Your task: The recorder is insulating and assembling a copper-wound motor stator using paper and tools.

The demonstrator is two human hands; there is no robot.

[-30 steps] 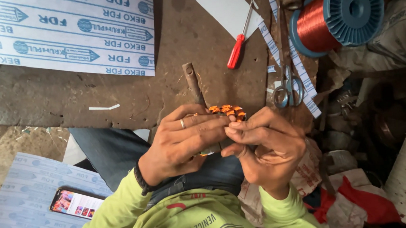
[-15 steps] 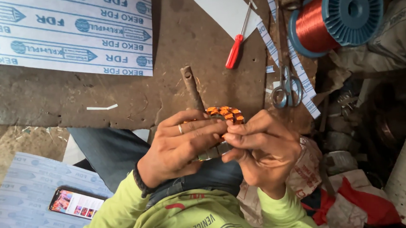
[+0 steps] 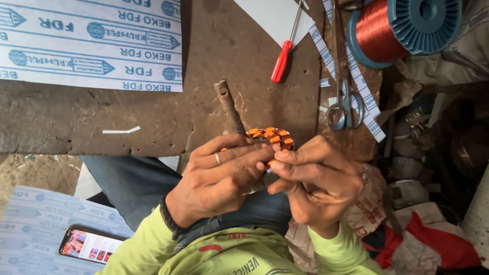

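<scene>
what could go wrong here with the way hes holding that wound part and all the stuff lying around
1. Both hands, left hand and right hand, pinch the copper-wound rotor over the lap, unsupported; a slip could drop it or nick the thin windings.
2. The scissors lie near the bench edge; an elbow could likely knock them off.
3. The phone lies below, where a dropped part might land.

You have one copper-wound rotor (image 3: 269,139), one red-handled screwdriver (image 3: 285,57), one pair of scissors (image 3: 344,107), one blue spool of copper wire (image 3: 411,20), one phone (image 3: 91,246) and two large printed sheets (image 3: 83,40).
</scene>
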